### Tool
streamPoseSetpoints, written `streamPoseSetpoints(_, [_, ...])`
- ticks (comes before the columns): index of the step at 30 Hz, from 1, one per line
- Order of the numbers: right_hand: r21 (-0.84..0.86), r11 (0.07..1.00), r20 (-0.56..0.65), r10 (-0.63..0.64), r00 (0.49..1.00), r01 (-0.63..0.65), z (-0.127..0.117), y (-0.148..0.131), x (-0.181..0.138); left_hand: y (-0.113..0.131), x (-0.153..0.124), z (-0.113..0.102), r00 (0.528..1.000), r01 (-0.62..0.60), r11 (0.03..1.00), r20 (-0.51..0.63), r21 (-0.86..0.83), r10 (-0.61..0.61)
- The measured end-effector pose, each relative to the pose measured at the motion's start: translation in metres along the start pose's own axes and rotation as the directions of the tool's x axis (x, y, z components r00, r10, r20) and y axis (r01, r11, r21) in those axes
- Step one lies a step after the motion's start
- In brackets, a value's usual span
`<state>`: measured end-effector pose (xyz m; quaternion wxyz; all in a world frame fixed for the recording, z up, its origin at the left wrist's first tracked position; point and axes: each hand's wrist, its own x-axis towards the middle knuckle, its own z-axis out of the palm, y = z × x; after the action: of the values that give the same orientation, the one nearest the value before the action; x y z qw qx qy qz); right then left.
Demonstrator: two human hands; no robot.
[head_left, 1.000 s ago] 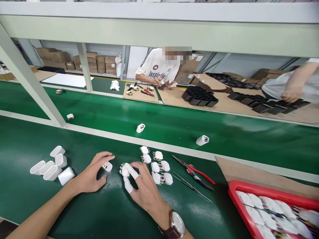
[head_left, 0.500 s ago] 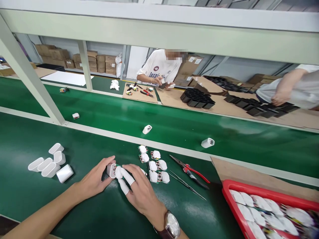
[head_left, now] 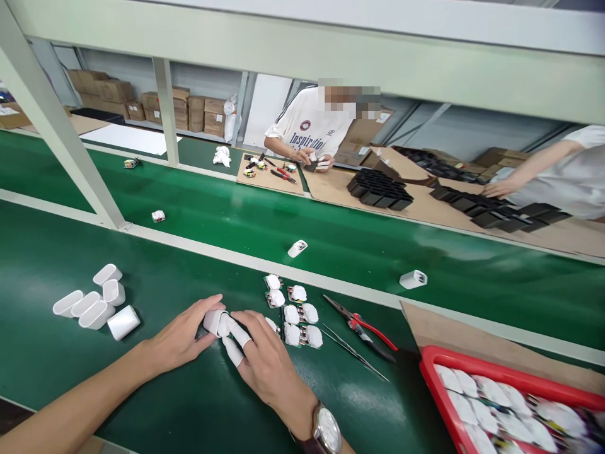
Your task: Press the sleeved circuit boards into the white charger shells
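My left hand (head_left: 182, 340) and my right hand (head_left: 265, 362) meet over a small white charger housing (head_left: 212, 320) on the green mat. Left fingers curl round the housing. My right thumb and forefinger wear white finger cots and press a part into the housing's end; that part is mostly hidden. A brown-strapped watch (head_left: 326, 429) sits on my right wrist. Just right of my hands lie several white-capped circuit modules (head_left: 295, 312) in two rows.
Several empty white housings (head_left: 94, 302) lie at the left. Red-handled pliers (head_left: 363, 325) and tweezers (head_left: 354, 353) lie right of the modules. A red tray (head_left: 428, 366) of parts stands at the lower right. Loose housings (head_left: 413, 279) ride the conveyor belt (head_left: 472, 271). Two people work across the line.
My left hand picked the housing up off the mat and brought it to my right hand; both hands now press together. The housings on the belt drifted to the right.
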<state>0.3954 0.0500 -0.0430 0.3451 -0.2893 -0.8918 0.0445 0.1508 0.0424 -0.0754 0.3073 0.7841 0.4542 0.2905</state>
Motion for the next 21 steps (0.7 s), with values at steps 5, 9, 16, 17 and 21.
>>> streamPoseSetpoints(5, [0.082, 0.994, 0.015, 0.065, 0.998, -0.066, 0.003, 0.002, -0.003, 0.002, 0.002, -0.002, 0.998, -0.049, 0.999, -0.026, -0.014, 0.049])
streamPoseSetpoints(9, [0.146, 0.987, 0.046, 0.067, 0.997, -0.073, 0.003, 0.0, -0.001, 0.006, 0.003, -0.006, 0.996, 0.07, 0.99, 0.07, -0.124, -0.062])
streamPoseSetpoints(16, [0.207, 0.971, 0.023, 0.114, 0.993, -0.116, 0.012, -0.001, 0.006, 0.003, 0.0, -0.005, 0.99, 0.103, 0.974, 0.111, -0.202, -0.081])
streamPoseSetpoints(17, [0.215, 0.968, 0.016, 0.127, 0.992, -0.127, 0.013, -0.001, 0.005, 0.004, -0.001, -0.004, 0.991, 0.09, 0.977, 0.112, -0.194, -0.069])
streamPoseSetpoints(21, [0.182, 0.976, 0.022, 0.116, 0.993, -0.118, 0.018, -0.001, 0.001, 0.007, -0.003, -0.003, 0.993, 0.074, 0.991, 0.1, -0.115, -0.063])
